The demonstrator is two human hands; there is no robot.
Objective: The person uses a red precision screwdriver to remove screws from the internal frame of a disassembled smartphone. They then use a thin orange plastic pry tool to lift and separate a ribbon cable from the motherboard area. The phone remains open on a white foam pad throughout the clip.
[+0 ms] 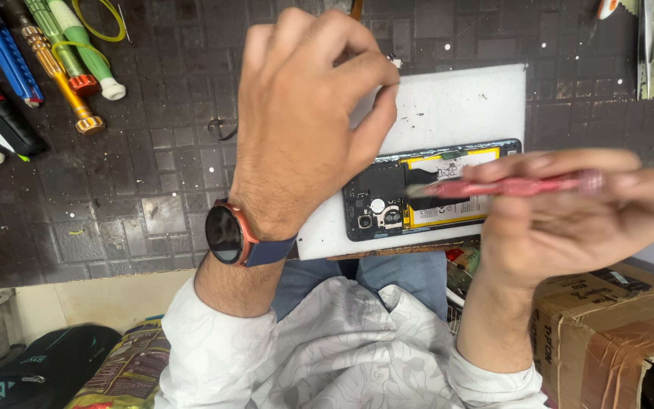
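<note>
Looking down from the head camera, the right hand point(569, 220) pinched a slim pink tool point(509, 185) between thumb and fingertips, its dark tip just over the opened smartphone point(387, 204). The left hand point(304, 113), fingers curled shut on nothing visible, rested on the white foam pad point(456, 106) beside the phone's upper edge. With its back cover off, the phone showed a yellow battery point(486, 157) and bare boards; it looked light, stiff and fragile, best held by its rim. Screwdrivers point(62, 68) lay well left on the table point(153, 174). A taped cardboard box point(607, 333) sat below the right hand, contents unseen.
</note>
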